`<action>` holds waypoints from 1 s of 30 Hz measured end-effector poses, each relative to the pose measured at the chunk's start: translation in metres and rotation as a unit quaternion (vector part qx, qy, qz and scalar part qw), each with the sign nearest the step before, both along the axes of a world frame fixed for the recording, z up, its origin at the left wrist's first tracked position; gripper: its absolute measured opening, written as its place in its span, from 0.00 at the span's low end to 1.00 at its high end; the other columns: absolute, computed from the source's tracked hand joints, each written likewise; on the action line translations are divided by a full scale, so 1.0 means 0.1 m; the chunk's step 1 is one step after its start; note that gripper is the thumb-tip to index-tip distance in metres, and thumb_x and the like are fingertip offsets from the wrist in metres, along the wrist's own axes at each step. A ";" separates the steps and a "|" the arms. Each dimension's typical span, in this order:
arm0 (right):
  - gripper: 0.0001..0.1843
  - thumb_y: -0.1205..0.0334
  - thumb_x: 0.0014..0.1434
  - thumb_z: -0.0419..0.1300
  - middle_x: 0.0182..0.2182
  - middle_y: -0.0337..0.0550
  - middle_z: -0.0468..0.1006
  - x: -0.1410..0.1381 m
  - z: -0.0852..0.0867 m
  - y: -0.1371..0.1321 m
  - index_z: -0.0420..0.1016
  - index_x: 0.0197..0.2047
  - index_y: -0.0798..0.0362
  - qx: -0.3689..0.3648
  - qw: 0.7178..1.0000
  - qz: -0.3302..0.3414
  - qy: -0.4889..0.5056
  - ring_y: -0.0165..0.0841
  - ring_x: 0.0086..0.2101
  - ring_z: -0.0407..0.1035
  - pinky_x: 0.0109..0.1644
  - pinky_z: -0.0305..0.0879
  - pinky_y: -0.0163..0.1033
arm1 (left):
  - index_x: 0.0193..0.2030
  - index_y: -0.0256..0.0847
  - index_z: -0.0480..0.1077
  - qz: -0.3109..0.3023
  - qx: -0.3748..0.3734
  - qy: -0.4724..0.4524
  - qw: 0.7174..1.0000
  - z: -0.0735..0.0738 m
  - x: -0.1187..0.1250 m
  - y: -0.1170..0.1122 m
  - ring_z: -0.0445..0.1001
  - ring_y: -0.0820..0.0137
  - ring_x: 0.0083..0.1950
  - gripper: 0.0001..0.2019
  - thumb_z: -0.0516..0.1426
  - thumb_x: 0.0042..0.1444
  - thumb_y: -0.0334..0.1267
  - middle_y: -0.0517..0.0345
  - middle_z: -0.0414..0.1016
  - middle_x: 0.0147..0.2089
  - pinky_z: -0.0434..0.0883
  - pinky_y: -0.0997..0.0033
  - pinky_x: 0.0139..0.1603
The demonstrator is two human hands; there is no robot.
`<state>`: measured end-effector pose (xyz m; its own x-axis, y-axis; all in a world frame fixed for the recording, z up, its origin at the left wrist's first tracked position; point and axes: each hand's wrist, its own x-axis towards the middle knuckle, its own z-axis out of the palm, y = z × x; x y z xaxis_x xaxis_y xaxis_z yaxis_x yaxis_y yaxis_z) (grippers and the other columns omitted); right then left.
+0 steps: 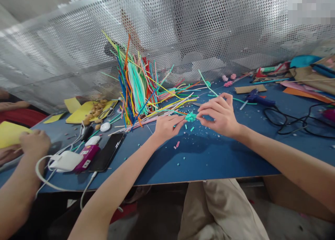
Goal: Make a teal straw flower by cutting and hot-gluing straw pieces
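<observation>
A small teal, flower-like cluster of short fuzzy pieces (191, 116), seemingly cut from pipe cleaners, is held between my two hands above the blue table. My left hand (168, 127) pinches its left side between thumb and fingers. On the other side, my right hand (218, 115) has thumb and index finger closed at the cluster's right edge, its other fingers bent above. A pale teal pipe cleaner (208, 82) rises just behind my right hand. Cut teal bits (192, 129) and a pink bit (178, 144) lie below.
A bundle of coloured pipe cleaners (138, 89) stands behind my left hand. At right are a blue glue gun (261, 98) and black cable (278, 123). A phone (108, 152) and white charger (69, 160) lie left. A co-worker's hand (35, 142) is by yellow paper (12, 132).
</observation>
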<state>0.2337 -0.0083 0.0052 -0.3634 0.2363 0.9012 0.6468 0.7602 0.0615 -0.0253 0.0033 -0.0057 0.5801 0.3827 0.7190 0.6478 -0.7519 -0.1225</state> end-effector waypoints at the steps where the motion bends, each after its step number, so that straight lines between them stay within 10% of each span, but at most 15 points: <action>1: 0.03 0.62 0.62 0.65 0.41 0.28 0.84 0.00 0.00 0.00 0.76 0.39 0.43 0.000 1.000 0.002 -0.001 0.32 0.40 0.73 0.58 0.52 0.51 | 0.42 0.43 0.80 0.001 0.003 0.000 1.000 0.00 0.00 0.00 0.78 0.75 0.29 0.13 0.55 0.69 0.43 0.59 0.82 0.30 0.64 0.75 0.29; 30: 0.02 0.61 0.64 0.64 0.37 0.32 0.84 0.17 0.04 0.17 0.78 0.40 0.46 -0.043 0.997 0.023 -0.057 0.31 0.38 0.74 0.55 0.56 0.49 | 0.53 0.43 0.78 0.033 -0.033 -0.017 0.999 0.00 0.00 0.05 0.81 0.73 0.36 0.16 0.58 0.67 0.50 0.57 0.84 0.40 0.66 0.76 0.30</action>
<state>0.2504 0.0088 0.0095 -0.4749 0.2912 0.8305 0.6031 0.7949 0.0662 -0.0256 0.0080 -0.0058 0.5275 0.4666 0.7100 0.6994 -0.7129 -0.0511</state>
